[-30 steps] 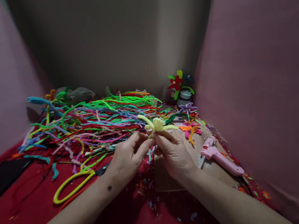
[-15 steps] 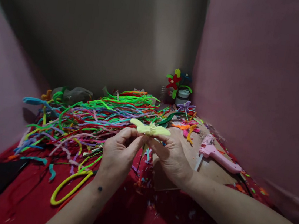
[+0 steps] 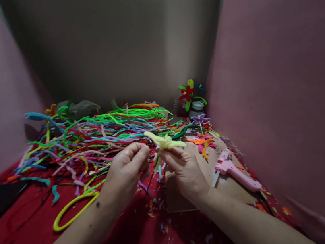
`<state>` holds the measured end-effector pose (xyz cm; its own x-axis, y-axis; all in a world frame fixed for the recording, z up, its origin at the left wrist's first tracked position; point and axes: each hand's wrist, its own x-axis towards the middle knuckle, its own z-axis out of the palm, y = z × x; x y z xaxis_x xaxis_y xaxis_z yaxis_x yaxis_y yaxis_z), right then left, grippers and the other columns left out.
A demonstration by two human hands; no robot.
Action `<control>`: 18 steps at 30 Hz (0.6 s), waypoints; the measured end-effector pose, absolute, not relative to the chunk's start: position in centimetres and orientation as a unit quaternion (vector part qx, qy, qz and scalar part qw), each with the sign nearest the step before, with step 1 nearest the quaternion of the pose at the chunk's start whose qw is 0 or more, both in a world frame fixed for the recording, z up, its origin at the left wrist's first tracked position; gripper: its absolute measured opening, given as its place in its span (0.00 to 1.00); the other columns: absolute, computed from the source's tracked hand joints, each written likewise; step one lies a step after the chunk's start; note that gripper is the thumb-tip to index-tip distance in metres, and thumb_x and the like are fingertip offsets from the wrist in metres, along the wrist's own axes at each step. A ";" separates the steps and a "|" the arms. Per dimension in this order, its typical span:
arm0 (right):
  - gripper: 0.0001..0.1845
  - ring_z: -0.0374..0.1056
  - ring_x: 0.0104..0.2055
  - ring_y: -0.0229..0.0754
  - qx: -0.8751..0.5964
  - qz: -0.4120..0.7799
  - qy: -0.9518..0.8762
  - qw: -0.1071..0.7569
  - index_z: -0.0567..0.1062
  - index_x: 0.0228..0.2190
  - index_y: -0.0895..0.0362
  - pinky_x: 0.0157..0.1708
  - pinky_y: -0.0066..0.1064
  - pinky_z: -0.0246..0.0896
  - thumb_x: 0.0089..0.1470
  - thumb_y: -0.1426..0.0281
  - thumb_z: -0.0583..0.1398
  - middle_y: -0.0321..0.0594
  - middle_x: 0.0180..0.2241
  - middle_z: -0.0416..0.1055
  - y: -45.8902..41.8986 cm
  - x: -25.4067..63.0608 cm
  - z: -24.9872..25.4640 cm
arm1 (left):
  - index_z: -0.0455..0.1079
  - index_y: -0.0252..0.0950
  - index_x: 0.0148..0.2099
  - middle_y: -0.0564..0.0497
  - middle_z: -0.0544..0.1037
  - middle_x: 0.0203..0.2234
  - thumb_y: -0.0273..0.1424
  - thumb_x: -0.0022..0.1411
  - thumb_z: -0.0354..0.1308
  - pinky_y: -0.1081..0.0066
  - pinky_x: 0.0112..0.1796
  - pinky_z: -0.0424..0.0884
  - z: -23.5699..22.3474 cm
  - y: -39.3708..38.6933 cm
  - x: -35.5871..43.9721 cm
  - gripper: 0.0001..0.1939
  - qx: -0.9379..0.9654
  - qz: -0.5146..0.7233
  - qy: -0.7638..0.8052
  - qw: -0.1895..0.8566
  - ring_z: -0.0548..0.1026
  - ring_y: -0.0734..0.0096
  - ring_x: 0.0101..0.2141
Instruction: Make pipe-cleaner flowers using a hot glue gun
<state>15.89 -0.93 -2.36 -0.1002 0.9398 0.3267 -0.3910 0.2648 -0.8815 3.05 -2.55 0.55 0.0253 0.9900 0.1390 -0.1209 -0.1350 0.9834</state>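
A pale yellow pipe-cleaner flower (image 3: 165,141) with spread petals and a cluster at its centre is pinched from below by my right hand (image 3: 184,170). Its thin dark stem (image 3: 150,182) hangs down under the petals. Just left of the flower and apart from it is my left hand (image 3: 128,166), thumb pressed against curled fingers; whether anything is between them is hidden. Behind and left of my hands spreads a heap of colourful pipe cleaners (image 3: 97,130). A yellow loop handle (image 3: 57,220) lies beside my left forearm.
On the right, a pink glue gun (image 3: 236,171) rests on a brown board (image 3: 179,200). Beyond it lie a purple flower (image 3: 201,119) and orange pieces (image 3: 206,149). A jar (image 3: 196,107) stands by red and green flowers (image 3: 187,92). Scraps dot the red cloth (image 3: 132,240).
My left hand has let go of the yellow flower and moved slightly left and down. My right hand still holds the flower, in nearly the same place.
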 end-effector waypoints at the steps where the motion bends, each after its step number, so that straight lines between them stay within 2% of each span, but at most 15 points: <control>1: 0.06 0.59 0.27 0.35 -0.278 0.548 -0.487 0.621 0.79 0.27 0.53 0.28 0.28 0.55 0.45 0.65 0.64 0.33 0.25 0.68 -0.8 15.9 -2.2 | 0.61 0.36 0.26 0.61 0.58 0.14 0.36 0.52 0.60 0.79 0.17 0.54 0.8 -2.5 2.9 0.12 0.498 0.562 0.418 0.512 0.55 0.82 0.15; 5: 0.08 0.55 0.24 0.32 -0.293 0.609 -0.399 0.620 0.78 0.26 0.56 0.19 0.25 0.46 0.41 0.65 0.66 0.33 0.25 0.66 -0.3 16.4 -2.0 | 0.58 0.36 0.24 0.60 0.59 0.15 0.33 0.49 0.59 0.78 0.16 0.56 1.6 -1.9 1.9 0.12 0.471 0.580 0.409 0.524 0.56 0.81 0.15; 8: 0.09 0.56 0.24 0.32 -0.278 0.638 -0.375 0.613 0.78 0.28 0.56 0.18 0.24 0.45 0.41 0.66 0.66 0.34 0.24 0.66 0.0 16.7 -2.0 | 0.53 0.37 0.20 0.60 0.55 0.14 0.31 0.50 0.56 0.78 0.15 0.54 1.7 -1.3 1.1 0.14 0.473 0.583 0.424 0.507 0.53 0.81 0.14; 11: 0.09 0.58 0.24 0.32 -0.251 0.659 -0.372 0.604 0.78 0.29 0.55 0.17 0.24 0.45 0.42 0.66 0.65 0.35 0.25 0.67 0.1 16.9 -2.1 | 0.52 0.37 0.18 0.60 0.54 0.12 0.32 0.51 0.56 0.78 0.15 0.52 1.4 -0.8 0.7 0.16 0.520 0.531 0.487 0.459 0.51 0.82 0.13; 13: 0.09 0.59 0.24 0.33 -0.248 0.664 -0.369 0.601 0.78 0.30 0.55 0.17 0.24 0.46 0.42 0.67 0.65 0.35 0.26 0.68 0.1 16.9 -2.1 | 0.57 0.37 0.19 0.59 0.58 0.12 0.32 0.49 0.59 0.78 0.16 0.55 1.1 -0.6 0.6 0.14 0.560 0.510 0.533 0.377 0.55 0.81 0.14; 15: 0.09 0.59 0.24 0.32 -0.251 0.662 -0.369 0.602 0.78 0.30 0.55 0.17 0.23 0.45 0.42 0.67 0.65 0.35 0.25 0.67 0.1 16.8 -2.1 | 0.62 0.36 0.25 0.58 0.65 0.16 0.30 0.47 0.61 0.78 0.18 0.59 0.9 -0.6 0.7 0.09 0.582 0.522 0.544 0.305 0.62 0.78 0.17; 18: 0.08 0.58 0.24 0.32 -0.255 0.657 -0.373 0.603 0.78 0.30 0.55 0.17 0.24 0.45 0.43 0.67 0.65 0.35 0.25 0.67 0.0 16.8 -2.1 | 0.65 0.37 0.31 0.57 0.70 0.19 0.31 0.53 0.57 0.77 0.19 0.59 0.6 -0.9 1.0 0.05 0.596 0.532 0.523 0.298 0.65 0.78 0.17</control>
<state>16.80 0.05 -2.07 -0.1417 0.9834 0.1137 -0.6026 0.0054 -0.7980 1.05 -0.87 0.63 -0.1122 0.9400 0.3223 0.3071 -0.2756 0.9109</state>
